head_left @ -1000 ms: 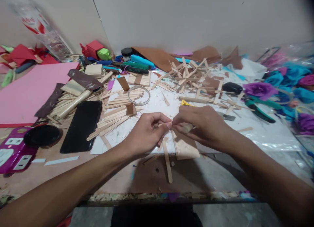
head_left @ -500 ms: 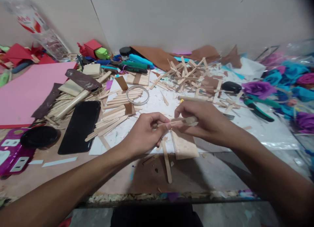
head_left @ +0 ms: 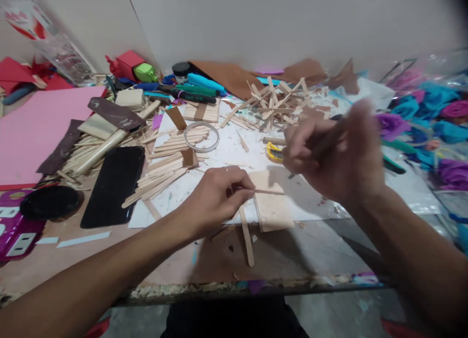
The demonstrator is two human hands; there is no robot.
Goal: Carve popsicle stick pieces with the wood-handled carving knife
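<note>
Left hand (head_left: 224, 196): is pinching one wooden craft stick (head_left: 269, 191). Right hand (head_left: 338, 155): is gripping a blurred dark rod (head_left: 328, 141).

Smooth pale grey wall (head_left: 274, 26): evenly lit, softly dim, cool in cast; upper right corner blackened.
Bare right hand (head_left: 340, 175): smeared by motion blur, the slender dark rod (head_left: 327, 140) in it equally soft.
Bare left hand (head_left: 215, 197): fairly crisp.
Brown wooden tabletop (head_left: 153, 260): broad shadow below the hands, light apparently from above.
White sheet with a glossy surface (head_left: 402, 201): scattered glare at right.
Clear plastic bottle with red-and-white label (head_left: 66, 58): stretched by wide-angle distortion, hazy.
Black-clothed lap (head_left: 226, 323): detail lost in darkness.
</note>
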